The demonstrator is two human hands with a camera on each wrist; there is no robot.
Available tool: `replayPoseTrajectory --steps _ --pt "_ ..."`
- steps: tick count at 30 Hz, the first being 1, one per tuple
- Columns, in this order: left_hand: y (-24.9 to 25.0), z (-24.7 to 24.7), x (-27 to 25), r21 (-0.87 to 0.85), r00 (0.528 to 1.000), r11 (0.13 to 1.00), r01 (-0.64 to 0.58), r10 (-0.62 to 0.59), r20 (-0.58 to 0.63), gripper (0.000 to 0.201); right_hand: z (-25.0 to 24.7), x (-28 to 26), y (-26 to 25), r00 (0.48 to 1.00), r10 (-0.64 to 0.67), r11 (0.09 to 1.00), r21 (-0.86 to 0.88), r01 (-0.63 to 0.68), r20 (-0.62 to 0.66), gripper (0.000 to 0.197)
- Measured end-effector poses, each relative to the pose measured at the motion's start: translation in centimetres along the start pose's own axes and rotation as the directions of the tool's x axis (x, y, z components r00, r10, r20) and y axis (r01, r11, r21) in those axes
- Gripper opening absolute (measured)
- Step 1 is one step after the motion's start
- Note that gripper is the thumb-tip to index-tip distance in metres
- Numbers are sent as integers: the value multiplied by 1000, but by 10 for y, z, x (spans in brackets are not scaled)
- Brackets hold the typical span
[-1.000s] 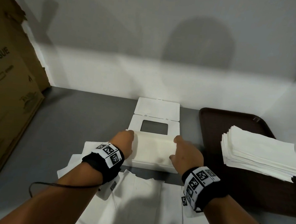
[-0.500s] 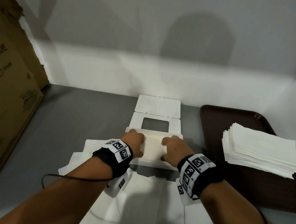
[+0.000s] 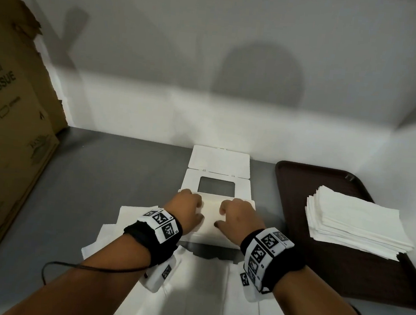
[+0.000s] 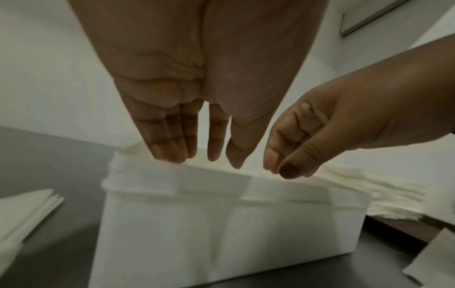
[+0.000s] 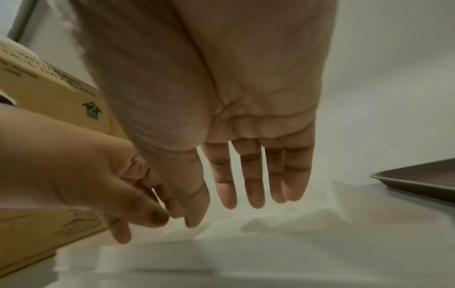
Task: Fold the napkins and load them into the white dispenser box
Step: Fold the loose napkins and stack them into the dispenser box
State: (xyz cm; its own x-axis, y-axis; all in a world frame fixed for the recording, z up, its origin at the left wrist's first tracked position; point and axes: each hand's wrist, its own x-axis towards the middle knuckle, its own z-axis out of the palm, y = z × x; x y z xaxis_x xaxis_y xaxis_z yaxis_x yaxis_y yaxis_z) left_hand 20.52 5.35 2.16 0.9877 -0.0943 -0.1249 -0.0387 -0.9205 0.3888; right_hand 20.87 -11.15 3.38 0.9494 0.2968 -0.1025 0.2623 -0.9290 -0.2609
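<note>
The white dispenser box (image 3: 210, 239) stands mid-table, its windowed lid (image 3: 191, 183) flipped open toward the wall. A stack of folded napkins (image 3: 209, 209) fills the box to the rim. My left hand (image 3: 186, 211) and right hand (image 3: 239, 217) lie side by side on top of that stack. In the left wrist view the left hand (image 4: 197, 157) points straight fingers down onto the napkins (image 4: 209, 179). In the right wrist view the right hand (image 5: 246, 202) reaches down to the napkins (image 5: 283, 230) the same way. Neither hand grips anything.
A brown tray (image 3: 297, 191) at the right carries a pile of flat napkins (image 3: 355, 222). Unfolded napkins (image 3: 201, 299) lie in front of the box, with more (image 3: 133, 213) at its left. A large cardboard carton (image 3: 4, 153) lines the left edge.
Both hands moved from the two ends of the box inward onto the top of the napkin stack and now sit close together.
</note>
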Motion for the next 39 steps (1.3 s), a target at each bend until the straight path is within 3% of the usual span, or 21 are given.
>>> replayPoseTrajectory --steps 6,11,15,22,26,31,35,39 --pt "-21 -20 -36 -110 980 990 -85 64 -186 24 5 -34 -36 985 -35 981 181 66 -167 20" --pt "-55 -28 -80 -166 968 980 -111 68 -243 15 24 -67 -64 990 -48 960 267 83 -134 20" --pt "-92 -20 -114 -171 988 985 -40 14 -151 24 47 -89 -82 1000 -3 931 366 5 -7 19" --pt "-134 4 -151 -53 998 997 59 -58 20 55 87 -108 -109 971 147 927 317 -202 188 51" --pt "-136 12 -154 -21 996 998 56 -54 66 70 97 -109 -125 965 218 954 177 -241 144 65" --pt "-135 15 -154 -5 993 998 65 -64 95 75 101 -108 -133 960 252 962 79 -262 119 65" --pt "-137 14 -153 1 993 998 62 -62 102 76 99 -108 -133 957 254 964 44 -262 140 59" --pt "-136 14 -152 12 993 998 55 -55 104 77 99 -113 -135 974 217 968 112 -223 58 40"
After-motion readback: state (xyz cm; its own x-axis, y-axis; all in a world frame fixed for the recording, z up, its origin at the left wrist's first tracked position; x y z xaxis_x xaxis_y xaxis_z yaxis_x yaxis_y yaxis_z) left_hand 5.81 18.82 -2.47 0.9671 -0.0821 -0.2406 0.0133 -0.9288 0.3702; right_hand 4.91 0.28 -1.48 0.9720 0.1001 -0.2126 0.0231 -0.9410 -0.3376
